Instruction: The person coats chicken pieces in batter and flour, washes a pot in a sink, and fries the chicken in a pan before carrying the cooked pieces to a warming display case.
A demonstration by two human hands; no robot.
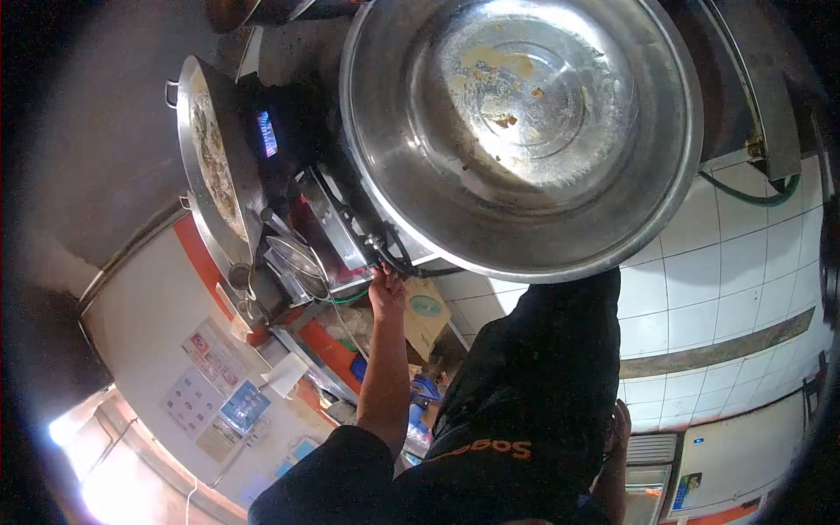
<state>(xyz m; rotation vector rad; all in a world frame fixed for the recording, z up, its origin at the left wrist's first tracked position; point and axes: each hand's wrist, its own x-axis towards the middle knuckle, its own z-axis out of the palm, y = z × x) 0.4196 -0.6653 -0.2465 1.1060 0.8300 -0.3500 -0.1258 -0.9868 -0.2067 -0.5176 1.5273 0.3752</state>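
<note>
My left hand (388, 293) reaches to the front of the stove, its fingers closed at a gas valve (374, 243) with a black hose (411, 269) running from it. The fingertips are partly hidden there. My right hand (619, 424) hangs low beside my dark apron (534, 376), away from any object; its fingers are mostly out of sight. Just ahead of me is a large, wide metal basin (420, 184), with a little yellowish liquid and some brown crumbs on its bottom. Neither hand touches it.
At left a big wok (249, 166) holds pale, bubbly-looking contents. Beside it are a wire strainer (297, 255) and a ladle (240, 276). A cardboard box (427, 319) and clutter sit below the stove. White tiles (691, 262) cover the floor; a green hose (761, 199) lies at right.
</note>
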